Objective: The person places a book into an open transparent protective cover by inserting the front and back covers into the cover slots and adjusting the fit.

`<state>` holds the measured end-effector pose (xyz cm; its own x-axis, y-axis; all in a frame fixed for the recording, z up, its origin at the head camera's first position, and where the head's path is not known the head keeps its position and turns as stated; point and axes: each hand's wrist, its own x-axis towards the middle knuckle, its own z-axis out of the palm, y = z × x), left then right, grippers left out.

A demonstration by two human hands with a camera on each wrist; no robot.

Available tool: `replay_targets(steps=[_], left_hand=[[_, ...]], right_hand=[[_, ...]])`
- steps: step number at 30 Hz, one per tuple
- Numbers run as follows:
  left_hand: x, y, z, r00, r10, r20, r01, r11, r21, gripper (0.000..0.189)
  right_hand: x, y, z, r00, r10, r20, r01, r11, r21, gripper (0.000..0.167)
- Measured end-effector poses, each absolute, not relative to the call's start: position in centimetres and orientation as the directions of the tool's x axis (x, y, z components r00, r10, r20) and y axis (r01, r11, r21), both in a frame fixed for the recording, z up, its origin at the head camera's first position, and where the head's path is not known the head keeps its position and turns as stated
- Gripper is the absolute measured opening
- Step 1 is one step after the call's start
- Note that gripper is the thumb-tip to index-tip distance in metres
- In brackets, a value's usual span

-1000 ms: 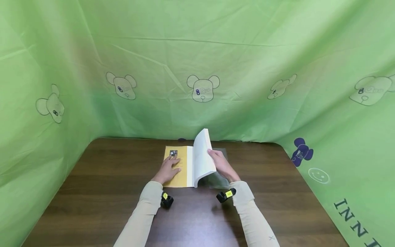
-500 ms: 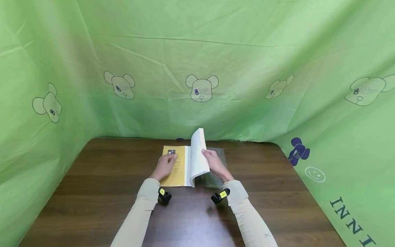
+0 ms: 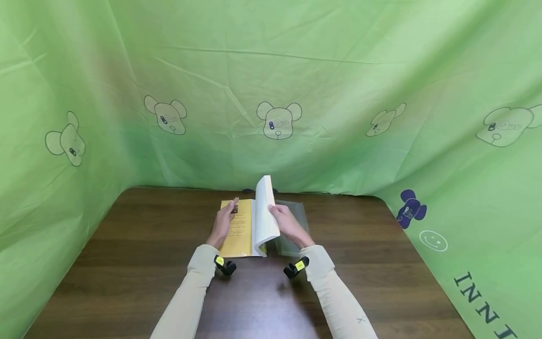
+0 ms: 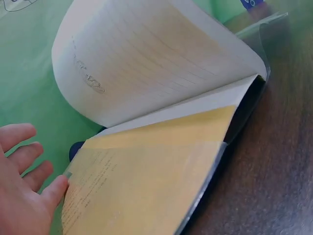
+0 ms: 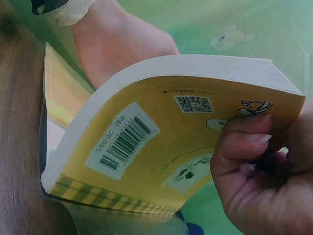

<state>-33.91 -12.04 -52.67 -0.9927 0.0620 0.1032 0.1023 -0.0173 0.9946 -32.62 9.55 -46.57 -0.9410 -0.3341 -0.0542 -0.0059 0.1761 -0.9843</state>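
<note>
Green cloth backdrop (image 3: pixel 211 66) with printed bear heads (image 3: pixel 278 123) hangs at the back and both sides of a dark wood-grain counter (image 3: pixel 127 263). Left to right from there: off-white left sleeve (image 3: pixel 182 299), then black wrist device (image 3: pixel 226 267) with yellow tag. Left grip (image 3: pixel 221 226), a bare hand, is released, fingers extended, at the left side of the open book (image 3: pixel 264 214); thumb by the cover edge in the left wrist view, contact cannot be told.

Book is mid-counter, toward the far edge. Yellow panel (image 3: pixel 240 238) on its left lies flat, lines of small text, small picture near the top, clear film over part of it. Right of that, the page block rises tilted and bent, white page facing left, faint print on it.

Right grip (image 3: pixel 289 225) grasps the raised block at its free edge: thumb on the page side, curled fingers on the yellow back cover (image 5: pixel 161 183). Cover carries a barcode label (image 5: pixel 126 142), a QR code (image 5: pixel 194 104) and a checked strip (image 5: pixel 112 199) along one edge.

Clear plastic sheet (image 3: pixel 298 213) extends right of the book, partly behind the right grip. Next, right sleeve (image 3: pixel 340 299); far right on cloth, purple bear (image 3: pixel 408 212), smiley (image 3: pixel 434 240), dark letters (image 3: pixel 472 294).
</note>
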Motion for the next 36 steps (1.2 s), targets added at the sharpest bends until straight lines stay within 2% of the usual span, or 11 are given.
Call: replay_targets(steps=[5, 13, 15, 23, 36], left_hand=[[-34.1, -12.3, -52.4, -0.994, 0.084, 0.076, 0.066, -0.112, 0.992, 0.065], [-33.6, -12.1, -51.6, -0.996, 0.091, 0.008, -0.019, -0.295, 0.955, 0.072], [-33.3, -12.1, -51.5, -0.996, 0.090, -0.016, -0.043, -0.305, 0.951, 0.073], [-33.2, -12.6, -51.6, -0.995, 0.090, 0.044, 0.009, -0.363, 0.932, 0.067], [-33.2, -13.0, -51.5, -0.992, 0.112, 0.057, 0.024, -0.281, 0.960, 0.067]], right_hand=[[-32.6, 8.7, -46.5, -0.937, -0.345, -0.044, -0.030, 0.206, -0.978, 0.049], [-32.6, 8.4, -47.1, -0.939, -0.342, -0.038, -0.021, 0.168, -0.986, 0.049], [-32.5, 8.5, -47.1, -0.938, -0.344, -0.038, -0.017, 0.158, -0.987, 0.050], [-32.3, 8.3, -47.2, -0.938, -0.345, -0.036, -0.010, 0.132, -0.991, 0.051], [-32.2, 7.3, -46.9, -0.938, -0.344, -0.029, -0.028, 0.158, -0.987, 0.053]])
